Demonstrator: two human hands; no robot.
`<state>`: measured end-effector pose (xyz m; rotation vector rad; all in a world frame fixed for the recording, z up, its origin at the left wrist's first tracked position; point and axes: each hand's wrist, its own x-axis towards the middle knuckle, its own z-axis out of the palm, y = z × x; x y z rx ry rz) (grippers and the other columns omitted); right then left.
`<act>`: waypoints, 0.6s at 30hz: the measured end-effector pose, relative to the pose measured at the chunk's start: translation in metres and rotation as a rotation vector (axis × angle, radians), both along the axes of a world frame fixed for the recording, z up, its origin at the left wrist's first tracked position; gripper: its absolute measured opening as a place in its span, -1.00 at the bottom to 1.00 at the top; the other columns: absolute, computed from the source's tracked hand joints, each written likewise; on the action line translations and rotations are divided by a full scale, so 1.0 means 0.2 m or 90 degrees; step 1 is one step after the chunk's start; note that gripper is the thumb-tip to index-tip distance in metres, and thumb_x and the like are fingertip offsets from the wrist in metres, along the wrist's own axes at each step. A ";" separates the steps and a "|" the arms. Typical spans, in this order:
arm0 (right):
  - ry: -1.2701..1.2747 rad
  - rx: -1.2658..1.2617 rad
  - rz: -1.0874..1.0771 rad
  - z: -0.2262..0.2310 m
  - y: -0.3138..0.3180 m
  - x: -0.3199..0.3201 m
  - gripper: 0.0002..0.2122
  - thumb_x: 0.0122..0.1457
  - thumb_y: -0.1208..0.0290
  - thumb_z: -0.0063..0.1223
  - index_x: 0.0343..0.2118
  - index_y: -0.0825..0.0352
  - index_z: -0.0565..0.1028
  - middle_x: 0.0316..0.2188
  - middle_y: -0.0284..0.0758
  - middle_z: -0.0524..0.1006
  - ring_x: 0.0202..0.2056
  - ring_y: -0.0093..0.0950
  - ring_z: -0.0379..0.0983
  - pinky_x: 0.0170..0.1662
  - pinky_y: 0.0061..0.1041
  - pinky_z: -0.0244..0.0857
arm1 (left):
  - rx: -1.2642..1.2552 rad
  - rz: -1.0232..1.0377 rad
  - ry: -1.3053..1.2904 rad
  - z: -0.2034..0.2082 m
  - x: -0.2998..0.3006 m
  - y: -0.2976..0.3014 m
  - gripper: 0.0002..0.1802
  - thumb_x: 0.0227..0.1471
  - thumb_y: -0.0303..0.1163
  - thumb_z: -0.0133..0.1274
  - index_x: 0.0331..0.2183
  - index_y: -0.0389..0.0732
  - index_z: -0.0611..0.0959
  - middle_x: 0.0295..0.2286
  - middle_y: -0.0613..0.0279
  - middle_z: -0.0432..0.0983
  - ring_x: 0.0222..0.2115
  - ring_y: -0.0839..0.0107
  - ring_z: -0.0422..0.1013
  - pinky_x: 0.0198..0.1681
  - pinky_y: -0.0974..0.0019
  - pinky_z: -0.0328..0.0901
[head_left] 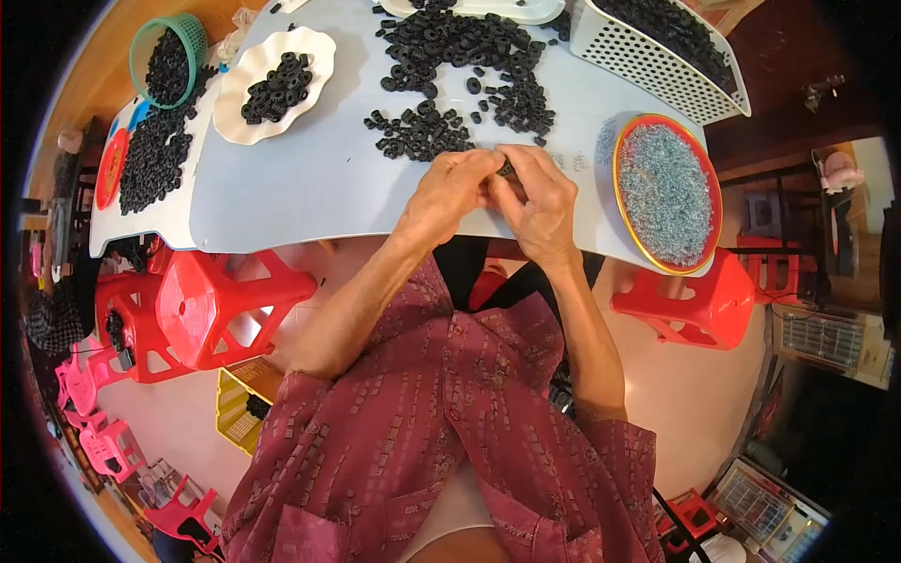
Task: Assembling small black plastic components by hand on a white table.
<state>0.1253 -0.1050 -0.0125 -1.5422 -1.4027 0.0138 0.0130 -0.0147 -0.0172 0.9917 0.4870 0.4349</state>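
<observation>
- Left hand (pixel 449 191) and right hand (pixel 544 206) pinch a black part (pixel 507 170); long axis unclear.
- Red bowl (pixel 716 202) lies to their right, right hand nearer.

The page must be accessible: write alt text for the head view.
A person's left grip and right grip meet at a small dark part over a pale table. Black parts lie spread beyond, with a wavy white plate of more at left and a red tray of small bluish pieces at right.
</observation>
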 end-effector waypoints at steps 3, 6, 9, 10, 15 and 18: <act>0.106 -0.037 0.024 0.04 0.00 -0.02 -0.71 -0.05 0.62 0.15 -0.20 0.44 0.46 -0.32 -0.22 0.48 -0.49 -0.47 0.49 -0.42 -0.54 0.39 | -0.083 0.022 -0.022 0.05 -0.01 -0.02 -0.69 0.14 -0.28 -0.14 -0.48 -0.30 0.55 -0.51 0.30 0.42 -0.45 0.54 0.36 -0.27 0.37 0.36; 0.100 -0.075 0.022 0.06 -0.01 -0.02 -0.72 -0.03 0.61 0.14 -0.20 0.44 0.46 -0.31 -0.23 0.49 -0.47 -0.49 0.50 -0.42 -0.58 0.40 | -0.046 -0.007 -0.069 0.00 -0.02 0.01 -0.68 0.15 -0.27 -0.14 -0.48 -0.30 0.55 -0.51 0.31 0.41 -0.45 0.55 0.36 -0.25 0.34 0.38; 0.118 -0.081 0.019 0.05 -0.02 -0.01 -0.73 -0.03 0.62 0.13 -0.20 0.44 0.47 -0.31 -0.23 0.49 -0.47 -0.50 0.50 -0.42 -0.57 0.40 | -0.043 -0.013 -0.054 -0.01 -0.02 0.01 -0.67 0.16 -0.27 -0.15 -0.46 -0.30 0.54 -0.50 0.31 0.41 -0.45 0.55 0.36 -0.23 0.32 0.39; 0.108 -0.072 0.014 0.04 -0.01 -0.02 -0.73 -0.03 0.62 0.13 -0.20 0.44 0.47 -0.31 -0.23 0.49 -0.47 -0.50 0.50 -0.42 -0.58 0.40 | -0.045 -0.013 -0.056 -0.01 -0.02 0.01 -0.67 0.16 -0.27 -0.15 -0.46 -0.30 0.54 -0.50 0.31 0.41 -0.45 0.55 0.36 -0.23 0.32 0.39; 0.076 -0.071 0.016 0.07 -0.01 0.00 -0.74 -0.04 0.61 0.14 -0.22 0.44 0.47 -0.32 -0.24 0.50 -0.47 -0.50 0.50 -0.42 -0.58 0.39 | -0.086 0.013 -0.031 0.07 -0.01 -0.01 -0.60 0.19 -0.21 -0.18 -0.39 -0.37 0.56 -0.46 0.23 0.47 -0.44 0.51 0.39 -0.26 0.34 0.38; 0.035 -0.048 0.022 0.11 0.01 0.06 -0.75 -0.04 0.55 0.17 -0.24 0.40 0.49 -0.39 -0.24 0.51 -0.47 -0.46 0.49 -0.38 -0.54 0.38 | -0.042 -0.011 -0.076 0.03 -0.02 -0.01 -0.47 0.21 -0.11 -0.26 -0.37 -0.43 0.56 -0.46 0.08 0.51 -0.44 0.38 0.43 -0.28 0.37 0.35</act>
